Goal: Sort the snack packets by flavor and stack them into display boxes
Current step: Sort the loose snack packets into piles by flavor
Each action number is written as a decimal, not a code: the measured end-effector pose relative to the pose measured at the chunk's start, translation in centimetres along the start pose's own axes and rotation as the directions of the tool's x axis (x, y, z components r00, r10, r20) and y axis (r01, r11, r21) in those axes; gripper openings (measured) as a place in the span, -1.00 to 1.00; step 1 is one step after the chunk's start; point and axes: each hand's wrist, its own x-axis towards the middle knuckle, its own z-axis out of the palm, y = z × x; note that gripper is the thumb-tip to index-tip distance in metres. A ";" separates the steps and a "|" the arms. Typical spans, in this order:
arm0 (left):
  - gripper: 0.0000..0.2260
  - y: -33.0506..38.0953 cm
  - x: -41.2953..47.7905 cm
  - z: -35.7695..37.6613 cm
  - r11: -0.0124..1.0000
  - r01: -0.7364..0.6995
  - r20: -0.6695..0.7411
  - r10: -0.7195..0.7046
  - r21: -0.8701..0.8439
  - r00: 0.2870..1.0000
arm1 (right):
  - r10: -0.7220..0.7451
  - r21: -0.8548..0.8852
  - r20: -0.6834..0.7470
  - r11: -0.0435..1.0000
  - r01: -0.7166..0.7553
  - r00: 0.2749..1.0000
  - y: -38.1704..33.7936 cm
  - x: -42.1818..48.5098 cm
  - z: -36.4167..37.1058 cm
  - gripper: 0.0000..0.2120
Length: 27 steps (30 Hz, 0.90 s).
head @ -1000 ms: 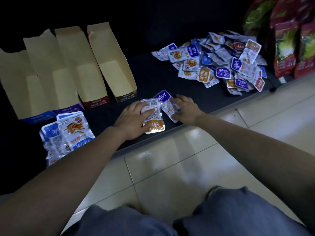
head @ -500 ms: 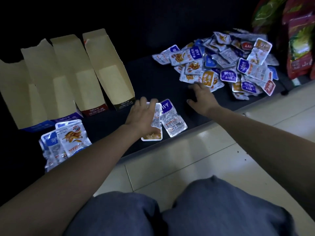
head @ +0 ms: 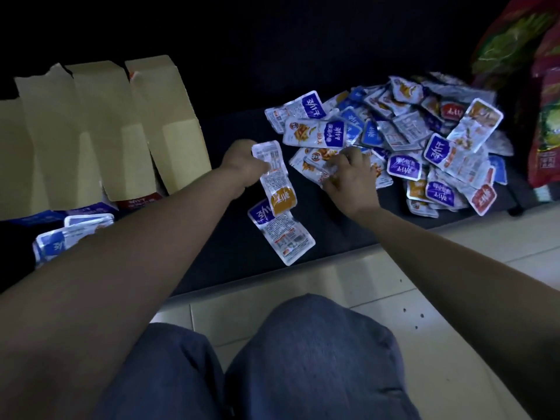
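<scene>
**Sorting snack packets, caught mid-grab**

Biggest thing in shot was the low black shelf (head: 230, 131), with pale floor tiles (head: 454, 253) running along its near edge and the person's knees in blue-grey trousers (head: 303, 359) right below the camera. On the left of the shelf lay the display boxes (head: 100, 140), plain cardboard, open and side by side. Over on the right was the loose pile of snack packets (head: 424, 147), a jumble of purple, blue, orange and red labels, with big red-and-green bags (head: 545, 116) just beyond it. A small stack of blue packets (head: 69, 234) sat in front of the boxes, partly hidden by the left forearm.

Both hands were busy. The left hand (head: 242, 168) was closed around the top of an orange-label packet (head: 275, 177), printed back facing up, its lower end overlapping a purple-label packet (head: 281, 234) that lay flat on the shelf. The right hand (head: 348, 180) was at the near edge of the pile, fingers curled and pinching a crinkled packet (head: 315, 165). Pretty blurry there tbh, so I couldn't read that one's flavor.
</scene>
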 end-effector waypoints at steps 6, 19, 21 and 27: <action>-0.77 -1.6 0.6 2.7 0.973 0.144 0.053 -0.137 -0.180 0.989 | -0.062 0.138 0.137 0.989 0.043 0.989 0.9 -0.4 0.3 -0.42; -0.43 -2.6 0.5 2.4 0.986 0.103 0.009 -0.103 -0.129 0.995 | 0.435 0.684 0.344 0.491 -0.539 0.832 -1.5 -0.1 -1.1 -0.48; -0.47 -2.6 0.5 2.3 0.992 0.092 -0.022 -0.095 -0.086 0.995 | 0.397 0.735 0.454 0.340 -0.587 0.797 -1.5 -0.2 -1.7 -0.47; -0.49 -3.1 0.2 1.5 0.998 0.067 -0.030 -0.066 0.015 0.997 | 0.371 0.730 0.455 0.366 -0.578 0.810 -1.3 -0.9 -1.8 -0.52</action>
